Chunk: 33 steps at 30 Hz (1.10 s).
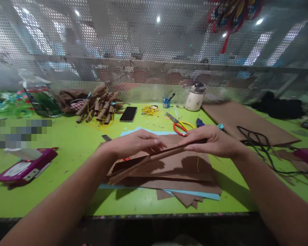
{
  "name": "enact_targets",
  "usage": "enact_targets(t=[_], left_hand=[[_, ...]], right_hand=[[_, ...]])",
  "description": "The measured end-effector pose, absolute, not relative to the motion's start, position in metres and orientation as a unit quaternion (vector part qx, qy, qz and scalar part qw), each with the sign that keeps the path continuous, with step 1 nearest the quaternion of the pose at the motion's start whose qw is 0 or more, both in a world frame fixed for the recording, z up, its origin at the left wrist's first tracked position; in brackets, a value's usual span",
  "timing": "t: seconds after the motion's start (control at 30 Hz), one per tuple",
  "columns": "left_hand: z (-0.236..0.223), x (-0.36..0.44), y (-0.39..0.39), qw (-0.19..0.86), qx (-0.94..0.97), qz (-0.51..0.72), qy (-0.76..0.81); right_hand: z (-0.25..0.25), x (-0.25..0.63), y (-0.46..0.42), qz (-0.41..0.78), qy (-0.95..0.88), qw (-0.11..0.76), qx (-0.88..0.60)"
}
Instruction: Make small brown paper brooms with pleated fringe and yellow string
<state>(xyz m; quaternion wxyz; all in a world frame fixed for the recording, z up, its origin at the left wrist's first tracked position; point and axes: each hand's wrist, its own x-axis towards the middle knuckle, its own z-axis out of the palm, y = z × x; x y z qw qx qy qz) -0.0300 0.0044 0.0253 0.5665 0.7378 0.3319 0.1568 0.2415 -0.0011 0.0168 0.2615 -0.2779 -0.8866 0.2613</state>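
My right hand [207, 140] pinches one end of a folded strip of brown kraft paper [166, 156] between thumb and fingers. The strip slants down to the left, where its open edge looks jagged. Behind its middle, my left hand [142, 141] reaches over with fingers loosely extended, touching or very close to the paper; the fingertips are partly hidden. Underneath lie stacked brown paper sheets [195, 171] with a light blue sheet [205, 195] sticking out. A thin yellow string [197, 164] hangs below my right hand. Scissors [181, 125] with red and yellow handles lie just beyond the stack.
Rolled brown paper pieces [100, 106] with yellow string lie at the back left beside a phone [128, 114]. Farther back stand a blue pot [166, 103] and a white bottle [194, 98]. Purple power strip [28, 165] is left; black cord [259, 143] and brown board [246, 119] are right.
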Motion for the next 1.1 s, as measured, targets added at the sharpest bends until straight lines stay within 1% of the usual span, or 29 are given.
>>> enact_targets(t=[0.03, 0.1, 0.2, 0.33, 0.53, 0.77, 0.9, 1.0, 1.1], left_hand=[[0.026, -0.025, 0.002, 0.585, 0.735, 0.129, 0.317], [0.027, -0.017, -0.004, 0.66, 0.689, 0.095, 0.284], [0.021, -0.009, -0.013, 0.755, 0.591, 0.105, 0.266], [0.009, -0.011, -0.018, 0.793, 0.528, 0.131, 0.273], [-0.004, -0.016, -0.021, 0.783, 0.537, 0.126, 0.287], [-0.009, -0.009, -0.024, 0.693, 0.616, 0.145, 0.345], [-0.015, -0.008, -0.022, 0.696, 0.595, 0.155, 0.371], [-0.02, -0.01, -0.02, 0.708, 0.571, 0.164, 0.382], [-0.023, -0.012, -0.019, 0.715, 0.55, 0.189, 0.387]], right_hand=[[0.019, 0.242, -0.001, 0.265, -0.888, 0.258, -0.272], [0.023, 0.244, 0.0, 0.272, -0.889, 0.254, -0.268], [0.026, 0.246, 0.003, 0.29, -0.884, 0.242, -0.275], [0.023, 0.247, 0.012, 0.333, -0.874, 0.208, -0.287], [0.007, 0.245, 0.03, 0.373, -0.861, 0.177, -0.297], [-0.008, 0.242, 0.04, 0.399, -0.85, 0.159, -0.307], [-0.008, 0.24, 0.043, 0.396, -0.848, 0.158, -0.316], [-0.009, 0.243, 0.047, 0.416, -0.828, 0.182, -0.329], [-0.014, 0.249, 0.048, 0.455, -0.772, 0.256, -0.363]])
